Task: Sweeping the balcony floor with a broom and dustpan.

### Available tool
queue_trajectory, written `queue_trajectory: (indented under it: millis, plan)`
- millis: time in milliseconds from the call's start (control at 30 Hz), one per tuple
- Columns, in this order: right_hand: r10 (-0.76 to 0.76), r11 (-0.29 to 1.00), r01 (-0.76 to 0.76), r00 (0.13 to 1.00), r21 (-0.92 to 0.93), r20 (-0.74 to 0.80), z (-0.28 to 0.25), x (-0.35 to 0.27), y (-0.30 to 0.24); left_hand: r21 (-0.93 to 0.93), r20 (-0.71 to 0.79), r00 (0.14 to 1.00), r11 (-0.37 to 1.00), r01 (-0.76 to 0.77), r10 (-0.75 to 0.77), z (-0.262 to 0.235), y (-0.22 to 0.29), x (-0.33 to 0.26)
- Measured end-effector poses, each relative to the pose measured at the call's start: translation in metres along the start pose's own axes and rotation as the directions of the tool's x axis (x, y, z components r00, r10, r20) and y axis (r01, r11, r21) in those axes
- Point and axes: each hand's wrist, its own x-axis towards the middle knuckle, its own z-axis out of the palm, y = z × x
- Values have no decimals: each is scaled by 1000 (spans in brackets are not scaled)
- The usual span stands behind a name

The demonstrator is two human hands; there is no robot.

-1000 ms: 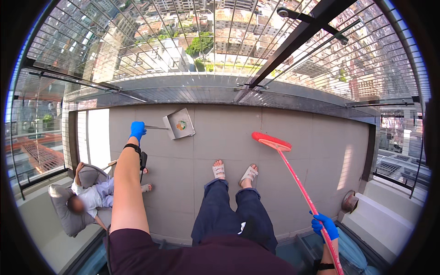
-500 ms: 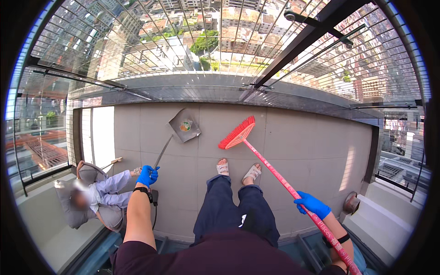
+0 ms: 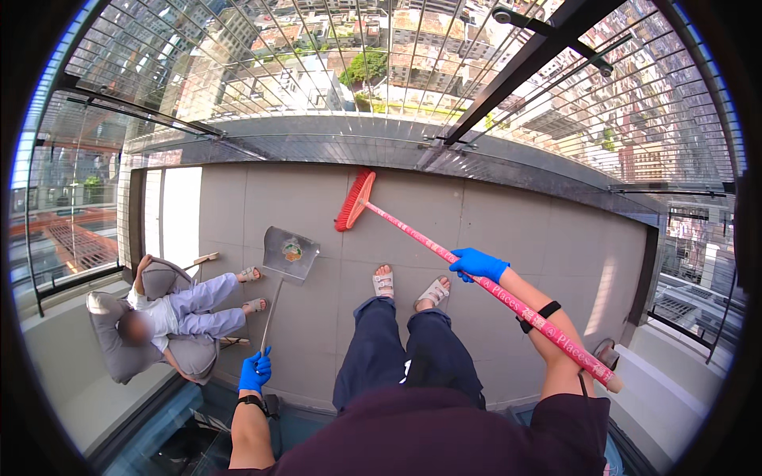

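Blue gloves cover both hands. My left hand (image 3: 255,370) is closed round the thin handle of a grey metal dustpan (image 3: 274,258), low on the left. Its pan rests on the tiled floor ahead, with a small multicoloured patch (image 3: 291,251) on it; whether that is debris or a sticker I cannot tell. My right hand (image 3: 479,264) grips the pink patterned handle of a broom (image 3: 357,202) with an orange-red head and red bristles. The broom head lies against the floor near the far edge, to the right of the pan and apart from it. The handle slants back past my right forearm.
A person (image 3: 178,317) sits in a grey cushioned chair (image 3: 111,341) at the left, feet near the dustpan. A barred railing (image 3: 357,87) runs along the far side, above a low ledge. A round brownish object (image 3: 606,354) stands by the right wall. My sandalled feet (image 3: 383,280) are mid-floor.
The broom head has swung left and farther away, towards the far edge. My right hand has moved left and forward. The left hand has drawn back, and the dustpan has come nearer and left.
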Motion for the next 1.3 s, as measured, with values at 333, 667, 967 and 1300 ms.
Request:
queue_trajectory:
  millis: [333, 667, 967, 1300]
  plan:
    - [132, 985, -114, 981, 131, -141, -33, -122, 82, -42, 50, 998, 999, -23, 25, -3, -55, 43]
    - [49, 922, -2, 993, 387, -111, -62, -85, 158, 53, -87, 996, 998, 31, -27, 52, -105, 90]
    - [104, 735, -35, 993, 677, -61, -15, -116, 201, 69, -108, 994, 997, 33, -25, 44, -126, 84]
    - [-27, 437, 254, 963, 863, -270, -9, -109, 188, 72, -109, 978, 980, 186, -178, 45, -118, 70]
